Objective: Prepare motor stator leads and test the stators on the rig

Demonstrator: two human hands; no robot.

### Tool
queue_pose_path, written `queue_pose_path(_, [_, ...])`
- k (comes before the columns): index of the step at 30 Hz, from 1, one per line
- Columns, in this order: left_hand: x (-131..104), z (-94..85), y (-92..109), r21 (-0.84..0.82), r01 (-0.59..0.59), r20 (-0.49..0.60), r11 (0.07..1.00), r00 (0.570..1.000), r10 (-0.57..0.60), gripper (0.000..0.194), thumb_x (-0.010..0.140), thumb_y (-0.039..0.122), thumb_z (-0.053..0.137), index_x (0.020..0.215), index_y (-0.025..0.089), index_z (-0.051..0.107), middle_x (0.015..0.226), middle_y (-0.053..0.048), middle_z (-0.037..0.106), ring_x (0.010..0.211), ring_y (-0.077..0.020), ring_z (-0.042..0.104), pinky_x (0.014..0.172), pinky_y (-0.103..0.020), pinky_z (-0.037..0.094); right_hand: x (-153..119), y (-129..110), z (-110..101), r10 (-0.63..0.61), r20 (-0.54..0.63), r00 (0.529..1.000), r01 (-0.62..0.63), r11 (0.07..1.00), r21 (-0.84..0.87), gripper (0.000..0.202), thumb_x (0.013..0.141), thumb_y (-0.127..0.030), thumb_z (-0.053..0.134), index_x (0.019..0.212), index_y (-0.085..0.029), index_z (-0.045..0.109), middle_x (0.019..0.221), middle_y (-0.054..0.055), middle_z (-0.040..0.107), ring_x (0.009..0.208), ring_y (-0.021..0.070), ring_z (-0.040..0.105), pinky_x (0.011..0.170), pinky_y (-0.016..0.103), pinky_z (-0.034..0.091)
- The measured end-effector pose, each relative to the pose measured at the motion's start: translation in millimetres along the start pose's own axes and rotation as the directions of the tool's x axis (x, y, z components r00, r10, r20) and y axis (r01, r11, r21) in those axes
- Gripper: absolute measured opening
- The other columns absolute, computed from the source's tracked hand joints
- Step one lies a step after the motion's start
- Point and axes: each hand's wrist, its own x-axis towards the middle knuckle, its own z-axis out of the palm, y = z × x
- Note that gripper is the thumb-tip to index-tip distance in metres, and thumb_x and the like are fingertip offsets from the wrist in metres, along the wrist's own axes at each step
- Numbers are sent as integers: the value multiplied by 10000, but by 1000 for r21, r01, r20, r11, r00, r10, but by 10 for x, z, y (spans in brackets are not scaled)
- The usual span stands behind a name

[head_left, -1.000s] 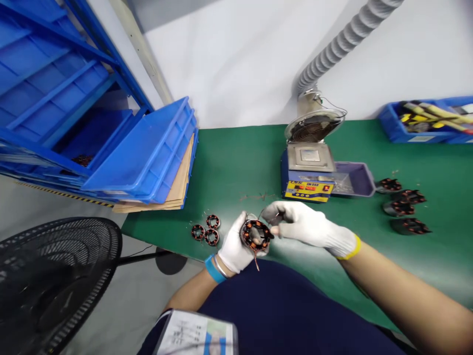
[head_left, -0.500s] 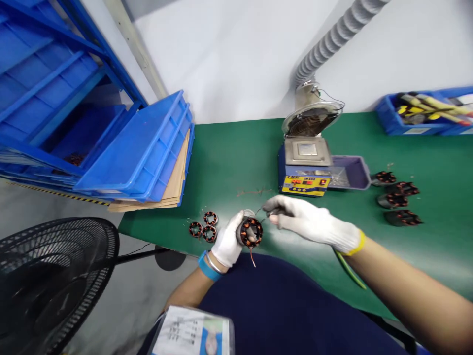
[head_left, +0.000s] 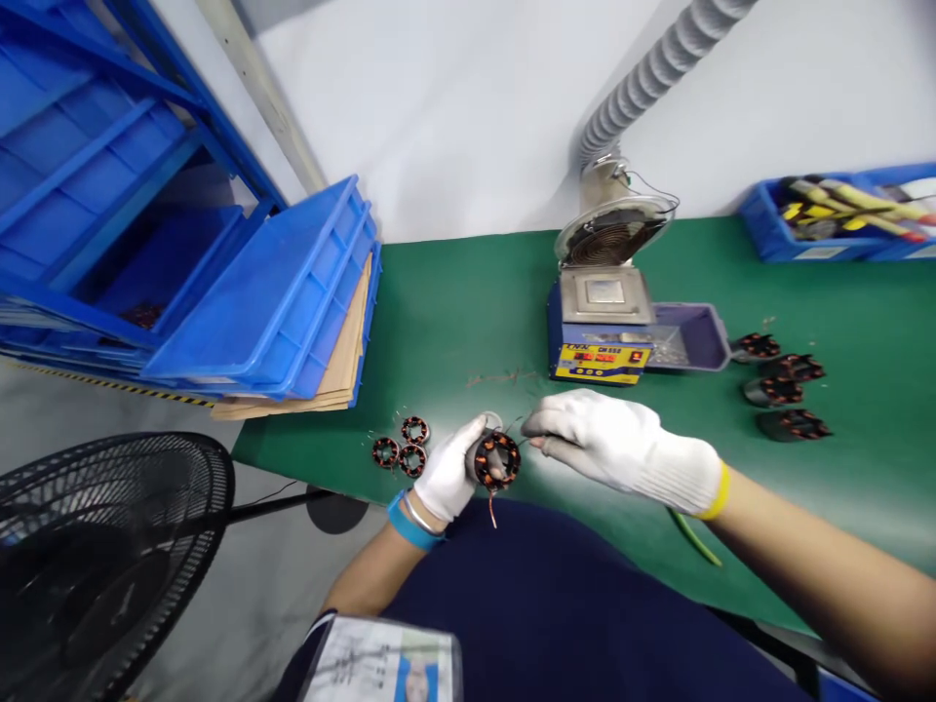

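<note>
Our left hand (head_left: 448, 476) is clamped around the side of a black wound ring (head_left: 480, 460), holding it above the front of the green table (head_left: 446, 312), close to our body. The copper coils inside its open end face us, and a copper tail (head_left: 492, 511) hangs below. Our right hand (head_left: 604, 439) has its thumb and fingertips pinched together on a dark lead (head_left: 522, 443) that runs out from the ring; the 2 hands are near each other but apart, both in white gloves.

Left of them we see 3 small rings (head_left: 414, 429) grouped on the table, and farther left, stacked blue trays (head_left: 241, 312) with brown sheets (head_left: 343, 361) between them. Thin wire scraps (head_left: 504, 377) lie beyond our hands. Behind these and to the right, we have 1 blue-and-yellow heater box (head_left: 601, 363) with a purple tray (head_left: 703, 336) just beside it, then 4 dark wound parts (head_left: 776, 392). A blue bin (head_left: 775, 234) farther back holds yellow-handled tools (head_left: 852, 203).
</note>
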Motion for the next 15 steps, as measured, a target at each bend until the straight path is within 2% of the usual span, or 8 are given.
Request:
queue_pose_path(3, [13, -7, -1, -22, 26, 46, 999, 999, -25, 249, 704, 389, 786, 683, 180, 653, 773, -8, 664, 779, -139, 591, 815, -246, 489, 24, 5, -19, -36, 21, 999, 35, 999, 39, 250, 958, -269, 453, 941, -190, 690, 876, 64, 690, 760, 185, 645, 695, 301, 468])
queue_pose_path(5, [6, -18, 26, -71, 100, 83, 992, 992, -94, 270, 702, 395, 794, 692, 172, 643, 732, 3, 636, 711, -122, 571, 746, -235, 484, 23, 10, -51, -12, 27, 1000, 10, 996, 85, 251, 958, -257, 446, 895, -178, 676, 842, 56, 682, 713, 162, 629, 656, 275, 444])
queue_pose_path(7, [-16, -47, 59, -110, 238, 175, 965, 960, -216, 355, 697, 490, 779, 756, 163, 654, 725, -7, 629, 669, -130, 569, 663, -248, 472, 5, -15, -83, -4, -7, 1000, 4, 998, 57, 258, 959, -247, 439, 846, -169, 657, 781, 49, 659, 662, 153, 599, 622, 269, 414])
queue_pose_path(9, [-45, -96, 67, -125, 324, 316, 938, 909, -272, 570, 682, 681, 698, 908, 158, 677, 834, -63, 673, 654, -157, 573, 595, -273, 449, -27, -84, -118, -53, -82, 995, 48, 997, -64, 265, 958, -242, 437, 815, -165, 646, 735, 51, 623, 657, 169, 572, 635, 289, 394])
queue_pose_path(12, [-60, -175, 4, -81, 246, 494, 966, 851, -176, 954, 587, 898, 557, 1215, 183, 616, 1160, -172, 655, 725, -217, 605, 637, -354, 481, -62, -251, -196, -190, -123, 974, 154, 955, -255, 268, 949, -210, 429, 789, -163, 638, 724, 64, 588, 691, 195, 542, 732, 342, 389])
queue_pose_path(14, [-37, -204, -64, 17, 116, 559, 993, 822, -106, 1036, 563, 916, 556, 1323, 211, 553, 1304, -183, 583, 932, -301, 628, 813, -467, 501, -46, -346, -270, -233, -107, 967, 189, 929, -317, 266, 945, -200, 427, 791, -164, 640, 735, 70, 582, 702, 201, 529, 776, 365, 378])
queue_pose_path(15, [-19, -208, -93, 92, 30, 584, 995, 808, -78, 1026, 575, 900, 579, 1337, 214, 548, 1347, -175, 555, 1077, -343, 593, 934, -514, 460, -24, -368, -309, -238, -103, 966, 192, 923, -332, 262, 943, -202, 431, 792, -166, 642, 737, 71, 582, 700, 202, 524, 774, 365, 370])
